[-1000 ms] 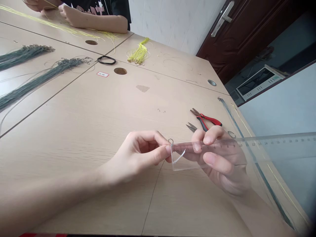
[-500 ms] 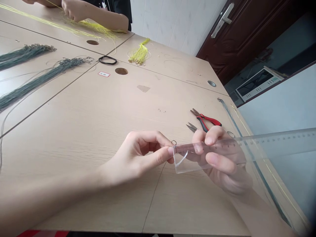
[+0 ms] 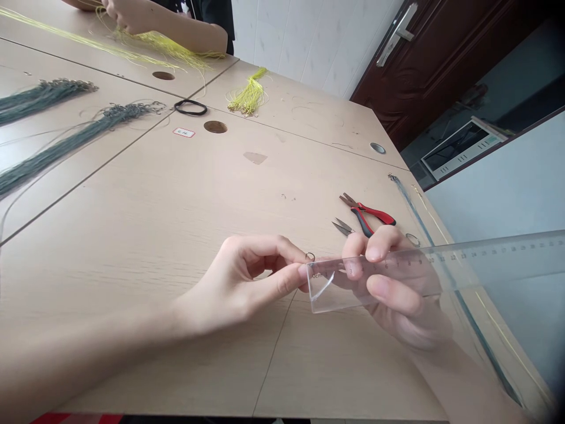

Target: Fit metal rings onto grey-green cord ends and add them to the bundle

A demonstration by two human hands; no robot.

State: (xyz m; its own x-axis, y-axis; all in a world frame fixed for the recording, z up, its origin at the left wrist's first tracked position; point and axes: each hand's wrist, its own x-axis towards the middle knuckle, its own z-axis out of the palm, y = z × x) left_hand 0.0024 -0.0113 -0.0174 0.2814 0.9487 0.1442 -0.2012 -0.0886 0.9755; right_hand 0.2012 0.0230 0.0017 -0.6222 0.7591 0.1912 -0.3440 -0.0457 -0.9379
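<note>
Thumb and forefinger of my left hand (image 3: 253, 280) pinch together at the zero end of a clear plastic ruler (image 3: 326, 291). A small dark metal ring (image 3: 310, 257) stands up out of that pinch, just above the ruler's corner. My right hand (image 3: 397, 288) grips the ruler, seen partly through it, with fingers on both faces. The ruler reaches off to the right edge. Close behind my right fingers lie red-and-black pliers (image 3: 371, 215) and the pointed blades of scissors or snips (image 3: 342, 226), whose handles are hidden by my hand.
Bundles of grey-green cords (image 3: 57, 147) lie at the left, and a yellow cord bundle (image 3: 249, 91) at the back. A black band (image 3: 190, 107) and a paper label (image 3: 183, 132) rest nearby. Another person's hand (image 3: 128, 15) works yellow cords (image 3: 176, 50). Thin cords (image 3: 468, 318) run along the right edge.
The ruler's zero end has shifted slightly left and down against my left fingertips. Both hands keep their hold. The other person's hand has moved slightly up and left.
</note>
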